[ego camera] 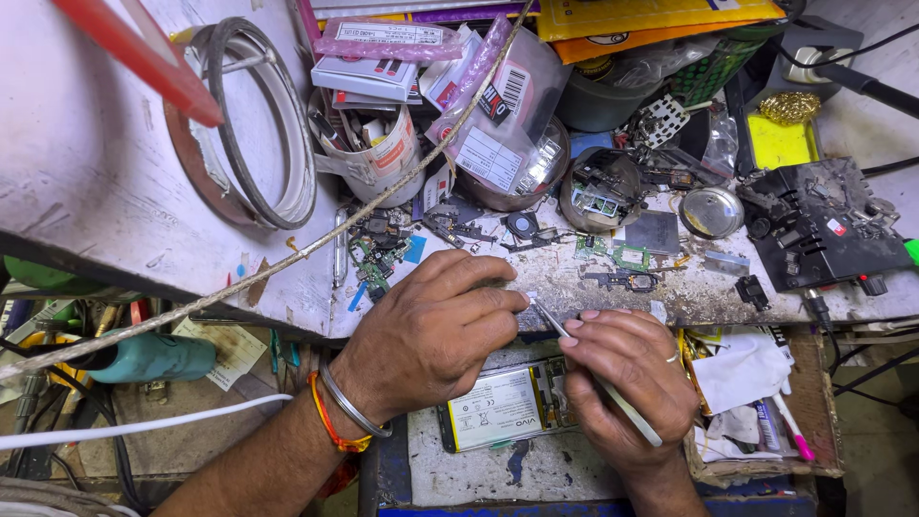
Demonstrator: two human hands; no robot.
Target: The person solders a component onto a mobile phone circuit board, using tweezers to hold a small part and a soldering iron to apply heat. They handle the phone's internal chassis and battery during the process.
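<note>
1. Left hand (436, 330): centre of the frame, fingers curled together and pressed down at the worn bench edge; whether anything is pinched beneath the fingertips cannot be told. A metal bangle and an orange thread band sit on its wrist.
2. Right hand (622, 378): lower centre-right, closed around the tweezers (584, 359).
3. Tweezers: long axis diagonal, tips pointing to the upper left toward the left fingertips, the back end emerging at the lower right of the fist.
4. Opened phone (503, 407): lower centre, lying flat below both hands, long axis nearly horizontal, its pale battery face up; the right end is covered by the right hand.
5. Teal tool (153, 356): lower left, under the bench.
6. White cup (378, 144): upper centre-left, crammed with small parts.
7. Clear pink-tinted bags (498, 115): upper centre, bearing white rectangular labels.
8. Yellow and orange packets (651, 19): top centre-right edge.
9. Black holder (823, 225): right, on the bench.
</note>
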